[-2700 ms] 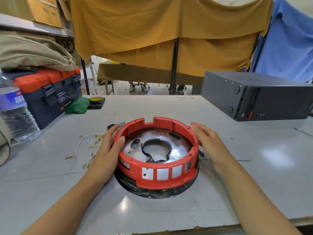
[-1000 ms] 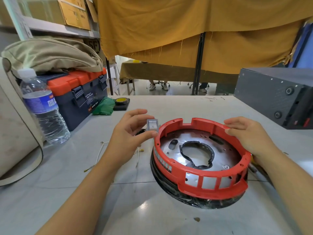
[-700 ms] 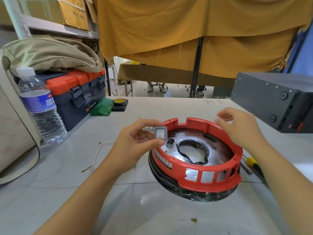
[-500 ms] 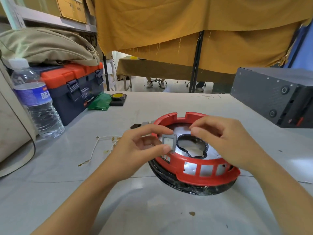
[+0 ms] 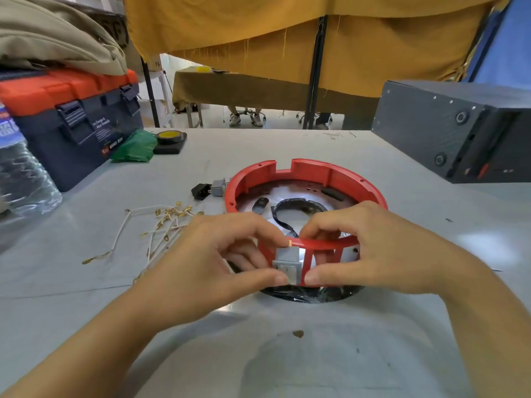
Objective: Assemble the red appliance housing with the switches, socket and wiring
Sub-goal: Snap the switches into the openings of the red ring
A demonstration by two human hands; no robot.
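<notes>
The red housing (image 5: 304,179), a round ring with a shiny metal plate inside it, lies on the grey table (image 5: 258,354), and everything else sits around it. At the housing's near wall, where a row of rectangular openings runs, the left hand (image 5: 212,265) pinches a small grey switch (image 5: 287,264) between thumb and forefinger; the switch sits at the leftmost opening, touching the wall, though how far it is seated cannot be told. The right hand (image 5: 370,248) grips the housing just beside the switch, its forefinger curled over the top rim and its thumb pressed against the lower edge of the wall. The fingers of both hands are curled, not spread.

Left of the housing, a loose bunch of white wires (image 5: 155,228) with brass terminals lies on the table. Just beyond the housing's far-left rim lie a second grey switch (image 5: 219,187) and a small black socket (image 5: 201,191), touching each other. Farther left of the housing stand a dark toolbox with an orange lid (image 5: 71,116), a water bottle (image 5: 20,173), a green bag (image 5: 133,146) and a roll of tape (image 5: 170,137). To the housing's far right rests a dark grey metal box (image 5: 454,133).
</notes>
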